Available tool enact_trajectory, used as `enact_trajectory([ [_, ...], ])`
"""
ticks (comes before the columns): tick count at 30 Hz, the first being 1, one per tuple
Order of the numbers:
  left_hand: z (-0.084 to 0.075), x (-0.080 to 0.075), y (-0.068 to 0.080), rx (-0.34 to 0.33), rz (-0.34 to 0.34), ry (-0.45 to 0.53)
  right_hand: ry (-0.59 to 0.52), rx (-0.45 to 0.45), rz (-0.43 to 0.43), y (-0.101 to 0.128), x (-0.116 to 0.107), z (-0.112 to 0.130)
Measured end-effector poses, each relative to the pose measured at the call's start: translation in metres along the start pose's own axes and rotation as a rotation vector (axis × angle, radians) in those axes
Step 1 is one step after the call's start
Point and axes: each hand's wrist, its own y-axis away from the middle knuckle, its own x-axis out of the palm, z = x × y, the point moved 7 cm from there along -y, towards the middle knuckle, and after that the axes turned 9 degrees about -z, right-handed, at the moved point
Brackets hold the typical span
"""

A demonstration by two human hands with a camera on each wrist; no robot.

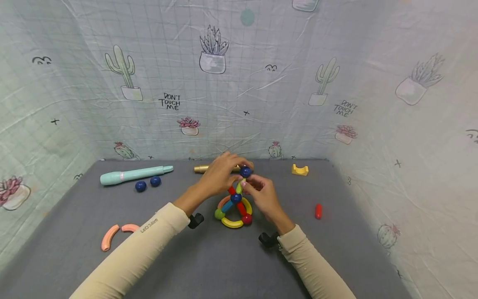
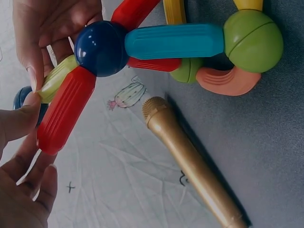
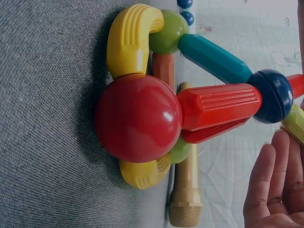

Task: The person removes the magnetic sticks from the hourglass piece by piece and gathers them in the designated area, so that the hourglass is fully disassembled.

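Both the left hand (image 1: 222, 172) and the right hand (image 1: 263, 195) are at the top of a ball-and-rod frame (image 1: 236, 197), which stands in from the worktop's (image 1: 224, 265) back edge, about midway between the sides. The left thumb and fingers close round an upper blue ball (image 1: 245, 171); the right hand pinches the lime rod (image 2: 58, 78) just below it, thumb against the rod. That rod slants up from a lower blue ball (image 2: 101, 48), and so does a red rod (image 2: 66, 109) — whether the left fingers touch it cannot be told.

Below, one blue strut (image 2: 175, 45) and two red struts (image 3: 221, 107) run down to a ring, where yellow and salmon curved pieces link a red ball (image 3: 137, 118) and two green balls (image 2: 253, 41).

Behind the frame a gold microphone (image 2: 190, 161) lies along the back edge. Toward the back left corner lies a mint tube (image 1: 136, 174), two loose blue balls (image 1: 140, 186) just beside it. Two salmon arcs (image 1: 109, 238) lie nearer the left edge — one partly behind the sleeve. A yellow cradle-shaped piece (image 1: 300, 170) sits near the back right corner, a short red piece (image 1: 318, 211) toward the right edge.
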Motion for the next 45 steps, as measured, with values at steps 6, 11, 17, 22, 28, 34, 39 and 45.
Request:
enact_trajectory([
  [6, 0.003, -0.008, 0.003, -0.016, -0.100, 0.013, -0.001, -0.003, -0.015, 0.000, 0.000, 0.000],
  [11, 0.016, -0.025, 0.011, -0.059, -0.180, 0.008, 0.002, -0.002, -0.022, 0.000, 0.000, -0.003],
  [17, 0.045, -0.054, 0.028, -0.141, -0.215, -0.047, 0.002, 0.000, -0.014, 0.001, 0.000, -0.001],
  [22, 0.079, -0.075, 0.050, -0.231, -0.218, -0.128, 0.014, 0.002, -0.003, 0.001, 0.000, -0.002],
  [28, 0.121, -0.096, 0.082, -0.308, -0.211, -0.224, 0.010, -0.005, 0.010, 0.001, 0.001, -0.002],
  [34, 0.156, -0.122, 0.120, -0.389, -0.205, -0.272, 0.020, -0.022, 0.014, 0.001, 0.004, -0.001],
  [39, 0.180, -0.146, 0.155, -0.454, -0.201, -0.312, -0.006, -0.035, 0.047, 0.001, 0.008, -0.001],
  [45, 0.205, -0.162, 0.189, -0.511, -0.177, -0.335, -0.022, -0.036, 0.080, 0.000, 0.010, -0.004],
])
